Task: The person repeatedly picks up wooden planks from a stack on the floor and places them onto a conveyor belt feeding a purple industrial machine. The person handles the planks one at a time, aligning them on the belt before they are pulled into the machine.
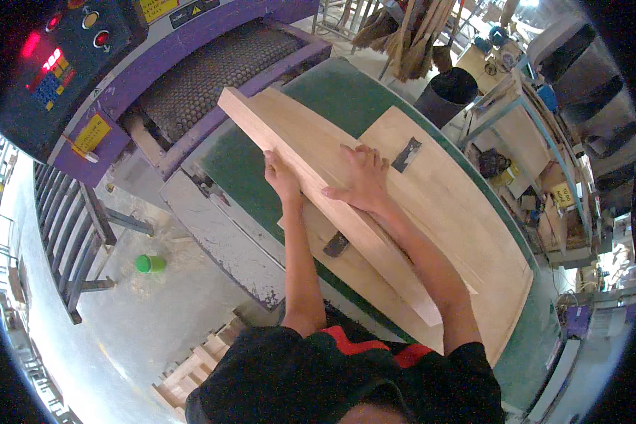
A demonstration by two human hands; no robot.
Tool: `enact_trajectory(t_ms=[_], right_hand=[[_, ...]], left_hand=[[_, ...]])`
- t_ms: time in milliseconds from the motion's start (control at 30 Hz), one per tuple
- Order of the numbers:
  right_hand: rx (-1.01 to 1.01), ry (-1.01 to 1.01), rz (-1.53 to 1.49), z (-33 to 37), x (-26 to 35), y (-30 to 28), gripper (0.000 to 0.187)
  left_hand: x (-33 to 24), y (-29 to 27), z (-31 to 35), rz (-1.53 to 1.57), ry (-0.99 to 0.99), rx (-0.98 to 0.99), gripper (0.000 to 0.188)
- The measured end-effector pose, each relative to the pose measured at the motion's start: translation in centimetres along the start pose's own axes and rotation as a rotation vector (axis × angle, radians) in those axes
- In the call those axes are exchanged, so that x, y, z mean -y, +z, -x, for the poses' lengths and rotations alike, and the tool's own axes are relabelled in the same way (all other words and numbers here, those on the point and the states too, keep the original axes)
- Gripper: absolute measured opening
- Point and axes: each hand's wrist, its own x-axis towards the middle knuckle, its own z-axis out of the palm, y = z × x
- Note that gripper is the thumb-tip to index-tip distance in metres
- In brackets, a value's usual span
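A long, pale wooden board lies slantwise across the green-topped table, its far end beside the purple machine. Its left side is gripped by my left hand, with the fingers partly hidden. My right hand holds the board from the right, its thumb laid on the upper edge and its fingers bent over the wood beside it. Under and beside this board are flat wooden panels. Dark patches show on the panel surface.
The purple machine has a dark textured conveyor belt and a lit control panel. A metal rack and green container stand left. Wood pieces lie near me. A black bin and brooms are beyond.
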Motion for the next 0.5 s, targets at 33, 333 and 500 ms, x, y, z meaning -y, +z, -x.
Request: enact_trajectory(t_ms=[33, 333, 500], right_hand=[[0.000, -0.003, 0.014, 0.1, 0.5, 0.3, 0.101], [0.033, 0.004, 0.083, 0.3, 0.4, 0.0, 0.101], [0.129, 0.038, 0.082, 0.3, -0.2, -0.8, 0.104]], left_hand=[[-0.1, -0.2, 0.1, -0.106, 0.145, -0.066, 0.059], [-1.8, -1.1, -10.0, -0.642, 0.723, -0.128, 0.055], [-5.0, -1.5, -24.5, -0.481, 0.254, 0.288, 0.049]])
